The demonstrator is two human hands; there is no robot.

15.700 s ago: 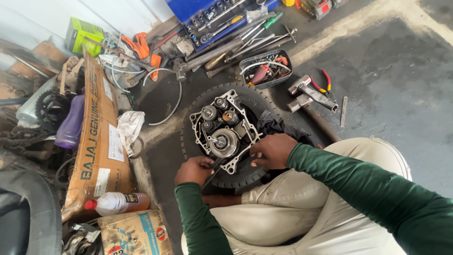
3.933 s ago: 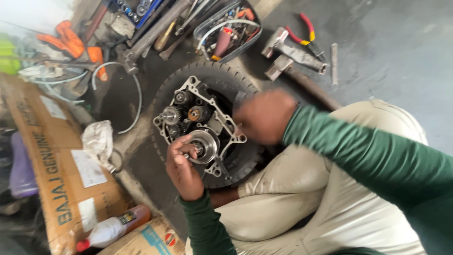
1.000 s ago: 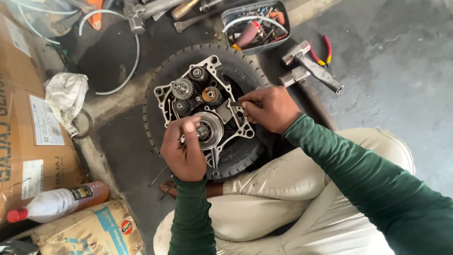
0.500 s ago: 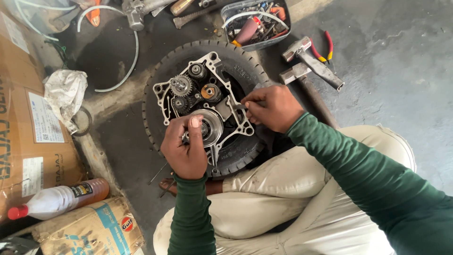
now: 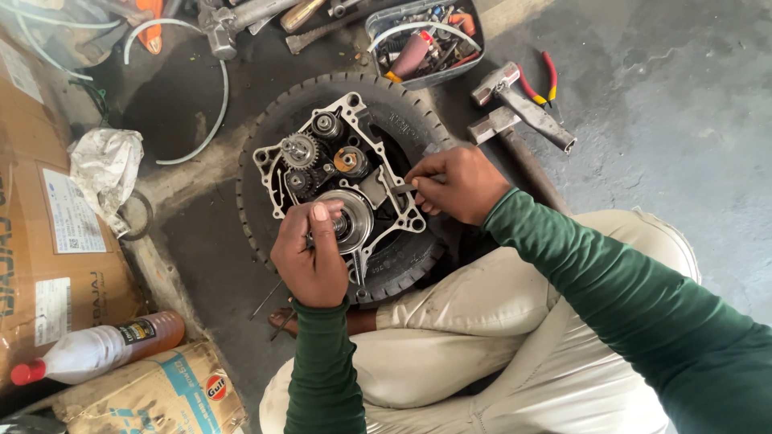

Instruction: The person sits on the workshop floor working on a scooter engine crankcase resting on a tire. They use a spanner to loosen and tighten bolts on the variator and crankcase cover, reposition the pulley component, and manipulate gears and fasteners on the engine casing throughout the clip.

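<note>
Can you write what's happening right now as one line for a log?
left hand: on round clutch hub | right hand: holding thin tool | engine case: lying on tyre

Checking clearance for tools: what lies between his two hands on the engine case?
In the head view, the round clutch hub lies between left hand and right hand.

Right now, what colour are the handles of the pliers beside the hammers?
Red and yellow handles on the pliers, clearest in the head view.
</note>
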